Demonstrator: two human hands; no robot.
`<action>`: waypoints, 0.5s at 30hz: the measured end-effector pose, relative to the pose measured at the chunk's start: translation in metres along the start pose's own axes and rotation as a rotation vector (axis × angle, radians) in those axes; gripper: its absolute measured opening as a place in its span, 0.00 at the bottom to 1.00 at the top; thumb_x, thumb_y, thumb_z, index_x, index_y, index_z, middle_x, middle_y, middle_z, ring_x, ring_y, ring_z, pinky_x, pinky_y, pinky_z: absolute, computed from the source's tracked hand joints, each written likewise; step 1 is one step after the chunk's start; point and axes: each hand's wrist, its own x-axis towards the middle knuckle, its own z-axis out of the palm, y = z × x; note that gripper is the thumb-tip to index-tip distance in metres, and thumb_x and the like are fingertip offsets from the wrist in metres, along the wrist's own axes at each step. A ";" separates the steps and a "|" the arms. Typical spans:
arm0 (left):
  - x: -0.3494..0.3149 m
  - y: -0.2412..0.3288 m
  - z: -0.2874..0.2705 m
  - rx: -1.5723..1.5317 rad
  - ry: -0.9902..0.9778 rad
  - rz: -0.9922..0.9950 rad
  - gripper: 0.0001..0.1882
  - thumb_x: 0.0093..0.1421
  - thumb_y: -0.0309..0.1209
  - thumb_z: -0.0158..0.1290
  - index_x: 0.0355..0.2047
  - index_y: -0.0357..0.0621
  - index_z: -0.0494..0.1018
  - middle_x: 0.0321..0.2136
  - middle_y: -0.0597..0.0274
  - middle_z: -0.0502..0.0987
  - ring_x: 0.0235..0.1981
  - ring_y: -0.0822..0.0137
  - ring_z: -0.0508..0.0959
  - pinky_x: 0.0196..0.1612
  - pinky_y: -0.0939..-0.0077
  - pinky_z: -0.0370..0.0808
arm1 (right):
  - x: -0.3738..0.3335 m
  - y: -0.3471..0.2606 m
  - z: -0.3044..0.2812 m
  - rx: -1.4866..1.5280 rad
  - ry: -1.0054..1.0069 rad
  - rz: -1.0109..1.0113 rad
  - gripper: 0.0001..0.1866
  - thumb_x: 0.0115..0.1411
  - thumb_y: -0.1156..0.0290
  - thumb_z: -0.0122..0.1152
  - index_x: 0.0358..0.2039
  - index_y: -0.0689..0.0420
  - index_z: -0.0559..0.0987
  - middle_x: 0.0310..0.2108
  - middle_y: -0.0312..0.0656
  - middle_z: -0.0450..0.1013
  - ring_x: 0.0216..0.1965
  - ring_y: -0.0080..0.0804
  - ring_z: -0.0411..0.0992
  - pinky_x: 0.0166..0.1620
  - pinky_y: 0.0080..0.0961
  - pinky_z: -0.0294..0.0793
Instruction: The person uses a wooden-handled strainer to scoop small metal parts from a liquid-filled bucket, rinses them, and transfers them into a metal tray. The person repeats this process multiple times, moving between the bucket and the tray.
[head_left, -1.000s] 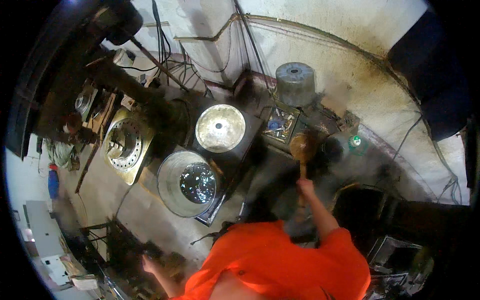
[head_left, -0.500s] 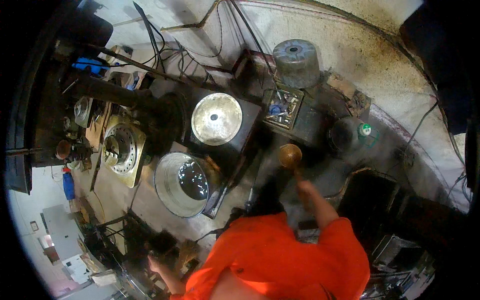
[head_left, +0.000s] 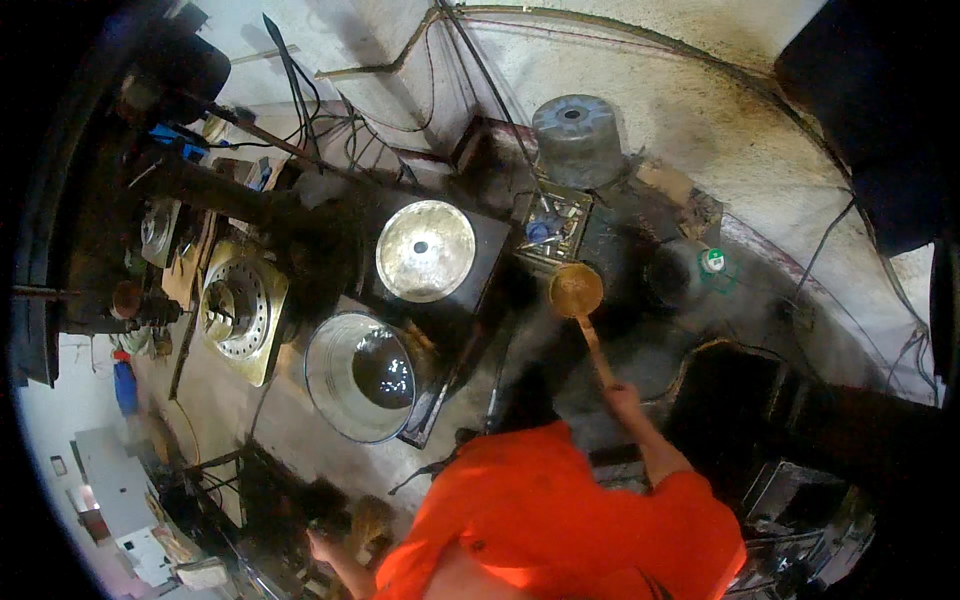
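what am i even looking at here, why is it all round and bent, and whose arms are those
This is one picture from a wide fisheye camera worn on a person's head, looking down. That lens bends straight edges near the rim, so the room looks round. The orange shape at the bottom is the person's own shirt.

The right hand is stretched forward, gripping the handle of a long wooden ladle with a round bowl at its far end. The left hand is low at the left, near dark clutter; whether it holds anything is unclear.

Below is a grimy workshop: a round shiny metal disc on a dark block, an open metal bucket beside it, a brass-coloured square machine part to the left, and a grey cylinder near the wall.
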 end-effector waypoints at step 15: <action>0.092 -0.033 0.007 0.380 0.005 0.227 0.18 0.49 0.42 0.52 0.36 0.44 0.71 0.27 0.61 0.76 0.26 0.63 0.74 0.28 0.67 0.72 | 0.240 -0.037 -0.003 0.255 0.478 -0.251 0.05 0.49 0.73 0.53 0.21 0.60 0.71 0.13 0.36 0.62 0.15 0.27 0.61 0.19 0.24 0.60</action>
